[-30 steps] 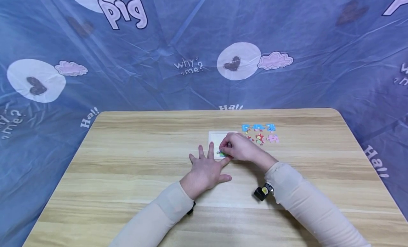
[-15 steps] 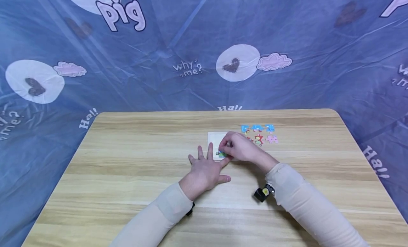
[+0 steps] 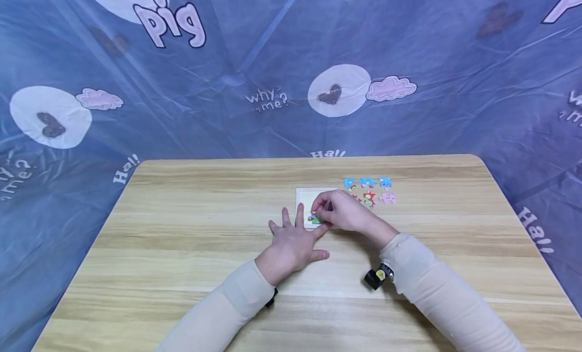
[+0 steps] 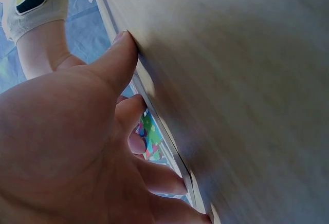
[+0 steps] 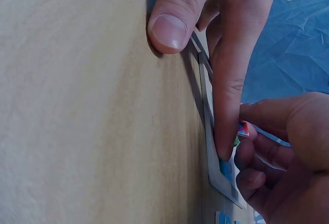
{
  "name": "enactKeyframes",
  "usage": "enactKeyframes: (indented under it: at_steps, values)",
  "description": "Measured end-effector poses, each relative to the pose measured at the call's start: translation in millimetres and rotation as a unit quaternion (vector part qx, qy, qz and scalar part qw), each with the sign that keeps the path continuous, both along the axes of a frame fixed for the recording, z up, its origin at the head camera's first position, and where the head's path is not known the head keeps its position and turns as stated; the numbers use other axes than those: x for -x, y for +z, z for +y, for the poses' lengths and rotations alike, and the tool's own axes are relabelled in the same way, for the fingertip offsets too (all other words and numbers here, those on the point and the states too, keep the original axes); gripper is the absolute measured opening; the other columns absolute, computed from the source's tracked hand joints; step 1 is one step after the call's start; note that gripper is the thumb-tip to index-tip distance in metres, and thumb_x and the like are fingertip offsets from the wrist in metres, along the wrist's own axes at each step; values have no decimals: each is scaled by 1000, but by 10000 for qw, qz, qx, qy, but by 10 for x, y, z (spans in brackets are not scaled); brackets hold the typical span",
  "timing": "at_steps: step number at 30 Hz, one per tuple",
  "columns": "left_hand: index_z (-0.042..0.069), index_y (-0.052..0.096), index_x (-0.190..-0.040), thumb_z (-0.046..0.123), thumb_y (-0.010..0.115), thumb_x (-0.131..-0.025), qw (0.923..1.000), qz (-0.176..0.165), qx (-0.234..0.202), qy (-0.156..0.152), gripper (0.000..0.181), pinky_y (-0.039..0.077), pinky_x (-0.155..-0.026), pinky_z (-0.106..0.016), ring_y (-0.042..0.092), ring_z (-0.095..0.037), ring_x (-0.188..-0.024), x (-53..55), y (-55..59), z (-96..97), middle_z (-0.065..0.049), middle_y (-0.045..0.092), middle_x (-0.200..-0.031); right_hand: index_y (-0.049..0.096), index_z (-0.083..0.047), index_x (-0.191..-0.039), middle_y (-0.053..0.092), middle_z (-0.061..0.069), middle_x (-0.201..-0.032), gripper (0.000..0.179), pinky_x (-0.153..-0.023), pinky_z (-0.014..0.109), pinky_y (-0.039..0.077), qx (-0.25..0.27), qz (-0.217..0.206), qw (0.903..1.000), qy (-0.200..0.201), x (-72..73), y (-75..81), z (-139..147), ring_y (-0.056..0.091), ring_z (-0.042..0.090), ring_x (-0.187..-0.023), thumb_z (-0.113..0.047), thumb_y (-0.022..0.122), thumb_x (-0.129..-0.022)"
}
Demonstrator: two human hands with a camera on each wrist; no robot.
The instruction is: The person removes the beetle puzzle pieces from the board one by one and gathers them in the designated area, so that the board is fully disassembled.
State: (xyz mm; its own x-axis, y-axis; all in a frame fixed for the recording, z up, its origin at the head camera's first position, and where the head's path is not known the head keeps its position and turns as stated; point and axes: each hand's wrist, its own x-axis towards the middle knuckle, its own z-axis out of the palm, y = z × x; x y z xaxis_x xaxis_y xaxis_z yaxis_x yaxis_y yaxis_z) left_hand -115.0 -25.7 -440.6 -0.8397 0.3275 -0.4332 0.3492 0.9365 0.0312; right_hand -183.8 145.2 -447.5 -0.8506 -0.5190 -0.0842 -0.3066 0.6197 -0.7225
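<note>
A white puzzle tray (image 3: 300, 194) lies flat on the wooden table. My left hand (image 3: 292, 245) is spread wide at its lower left, index finger and another fingertip resting on the tray's border. Bent over the tray, my right hand (image 3: 347, 210) pinches a small puzzle piece (image 5: 243, 129), red and blue at its visible edge; the fingers hide most of it. Beneath those fingertips, green and blue puzzle pieces (image 3: 315, 219) sit in the tray's lower part. The left wrist view shows a green patterned piece (image 4: 152, 135) between the fingers.
Right of the tray lie loose puzzle pieces: several blue ones (image 3: 367, 182), a red one (image 3: 369, 198) and a pink one (image 3: 388, 198). The wooden table (image 3: 191, 205) reaches back to a blue printed cloth (image 3: 218, 109). A black camera (image 3: 375, 278) hangs under the right wrist.
The right hand shifts very slightly over the same spot in the tray, still pinching. The left hand stays in place. The head view tilts a little.
</note>
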Motion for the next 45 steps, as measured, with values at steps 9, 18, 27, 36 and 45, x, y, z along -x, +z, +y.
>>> enactKeyframes:
  at_steps: [9, 18, 27, 36, 45]
  values:
    - [61, 23, -165, 76, 52, -100, 10000, 32, 18, 0, 73, 38, -115, -81, 24, -62, -159, 4, 1, 1, -22, 14, -181, 80, -10, -101, 73, -2, -80, 9, -72, 26, 52, 18, 46, 10000, -21, -13, -17, -4, 63, 9, -72, -8, 71, -101]
    - [61, 21, -165, 77, 52, -100, 10000, 50, 45, -16, 73, 38, -114, -82, 25, -62, -159, -8, -9, 8, -23, 14, -180, 78, -8, -104, 73, 2, -84, 9, -67, 26, 51, 240, 79, 9995, -162, -62, 10, 23, 62, 12, -72, -9, 69, -103]
    - [64, 19, -165, 76, 54, -99, 9999, 84, -50, 88, 75, 36, -115, -83, 24, -62, -159, -42, -28, 29, -24, 15, -180, 78, -10, -105, 73, 4, -89, 8, -68, 28, 49, 321, 128, 9981, -519, -104, 15, 164, 62, 16, -78, -12, 71, -104]
    - [63, 21, -165, 76, 54, -100, 9998, 28, -145, 162, 74, 35, -115, -83, 21, -63, -159, -64, -32, 24, -25, 13, -180, 80, -10, -108, 74, 6, -91, 10, -67, 28, 50, 405, 362, 9957, -744, -149, 44, 340, 61, 17, -78, -11, 70, -105]
    - [64, 19, -165, 76, 53, -100, 9998, 95, -133, 120, 74, 36, -115, -83, 23, -63, -159, -80, -44, 33, -25, 13, -180, 79, -10, -107, 72, 5, -86, 8, -64, 26, 50, 430, 438, 9934, -966, -168, 51, 575, 61, 17, -74, -10, 72, -104]
